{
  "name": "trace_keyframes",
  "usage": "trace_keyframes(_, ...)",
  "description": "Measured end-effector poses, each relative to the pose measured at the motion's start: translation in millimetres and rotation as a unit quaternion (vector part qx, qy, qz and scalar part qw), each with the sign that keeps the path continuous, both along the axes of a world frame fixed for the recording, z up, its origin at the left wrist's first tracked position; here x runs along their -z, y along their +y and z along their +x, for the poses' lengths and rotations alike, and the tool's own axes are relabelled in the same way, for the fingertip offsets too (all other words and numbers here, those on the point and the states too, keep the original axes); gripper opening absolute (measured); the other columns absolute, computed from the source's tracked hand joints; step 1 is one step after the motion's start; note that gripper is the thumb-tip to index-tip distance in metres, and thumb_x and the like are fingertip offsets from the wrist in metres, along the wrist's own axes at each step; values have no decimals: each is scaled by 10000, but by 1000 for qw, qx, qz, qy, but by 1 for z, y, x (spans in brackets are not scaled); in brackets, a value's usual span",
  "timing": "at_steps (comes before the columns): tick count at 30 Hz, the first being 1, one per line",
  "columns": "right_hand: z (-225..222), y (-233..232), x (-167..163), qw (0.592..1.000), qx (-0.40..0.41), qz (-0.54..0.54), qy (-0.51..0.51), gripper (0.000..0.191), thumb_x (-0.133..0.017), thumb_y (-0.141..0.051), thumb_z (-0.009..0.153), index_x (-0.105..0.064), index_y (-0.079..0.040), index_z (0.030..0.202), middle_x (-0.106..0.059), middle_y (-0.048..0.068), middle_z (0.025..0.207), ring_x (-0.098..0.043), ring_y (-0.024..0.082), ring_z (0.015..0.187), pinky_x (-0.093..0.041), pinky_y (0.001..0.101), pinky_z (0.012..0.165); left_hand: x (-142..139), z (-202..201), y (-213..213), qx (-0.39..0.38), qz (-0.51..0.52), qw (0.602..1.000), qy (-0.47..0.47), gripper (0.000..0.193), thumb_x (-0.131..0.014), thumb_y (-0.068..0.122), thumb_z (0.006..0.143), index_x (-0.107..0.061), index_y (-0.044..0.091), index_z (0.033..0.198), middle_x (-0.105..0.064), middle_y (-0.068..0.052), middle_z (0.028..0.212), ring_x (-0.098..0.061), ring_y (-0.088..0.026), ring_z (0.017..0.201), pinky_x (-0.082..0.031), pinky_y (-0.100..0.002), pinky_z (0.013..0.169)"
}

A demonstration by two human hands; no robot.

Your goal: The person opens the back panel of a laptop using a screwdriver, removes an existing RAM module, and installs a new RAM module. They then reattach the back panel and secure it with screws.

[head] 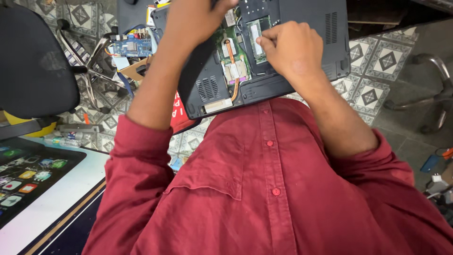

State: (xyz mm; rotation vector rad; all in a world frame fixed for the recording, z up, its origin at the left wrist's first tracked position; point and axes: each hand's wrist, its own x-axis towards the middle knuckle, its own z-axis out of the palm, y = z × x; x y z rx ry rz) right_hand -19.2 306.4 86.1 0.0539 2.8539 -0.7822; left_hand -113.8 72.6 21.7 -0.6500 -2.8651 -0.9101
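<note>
Overhead, the head view shows a black laptop (pixel 283 56) lying bottom-up on the person's lap, against a dark red shirt (pixel 264 189). Its service cover is off: a green circuit board, a copper heat pipe (pixel 231 56) and a silver chip plate lie exposed, with a vent grille beside them. The right hand (pixel 292 49) rests on the open bay, fingers curled together on a green memory module (pixel 256 38); whether it is pinched cannot be told. The left hand (pixel 193 19) presses the laptop's upper edge, its grip partly cut off by the frame. A small blue circuit board (pixel 132 46) lies on the patterned tile floor (pixel 377 61) nearby.
</note>
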Motion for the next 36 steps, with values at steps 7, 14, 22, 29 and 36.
trace_keyframes(7,-9,7,1,999,-17,-39,-21,169,-793,-375,905,-834,-213,931,-745,34,756,-715,290,689,-547,428,650,4,54,-67,-221,203,954,3,416,-691,335,1056,-602,53,1349,-643,-158,1275,-611,-322,1193,-479,-417,1064)
trace_keyframes(14,-18,5,2,997,-44,19,-57,169,-822,-359,897,-831,-191,883,-711,104,722,-674,358,682,-523,468,649,42,70,-77,-146,468,866,-98,605,-423,427,1164,-467,-11,1580,-526,-155,1587,-469,-248,1459,-289,-343,1266)
trace_keyframes(22,-17,3,14,997,-41,24,-53,183,-853,-317,914,-820,-139,886,-702,133,746,-674,366,708,-530,466,688,51,71,-74,-166,474,859,-101,574,-407,381,1178,-493,-47,1551,-548,-161,1541,-478,-239,1465,-295,-332,1277)
trace_keyframes(29,-15,0,11,999,-36,35,-13,170,-862,-333,872,-841,-192,963,-755,110,849,-701,357,751,-543,458,701,54,68,-73,-165,478,857,-96,548,-431,335,1173,-467,-52,1559,-526,-165,1592,-450,-249,1525,-271,-353,1321)
trace_keyframes(36,-18,-8,1,981,-81,175,1,260,-866,-459,855,-851,-201,889,-718,150,721,-682,378,642,-534,475,605,48,68,-73,-127,496,854,-89,560,-481,312,1164,-429,-36,1600,-499,-164,1639,-445,-244,1508,-262,-333,1298)
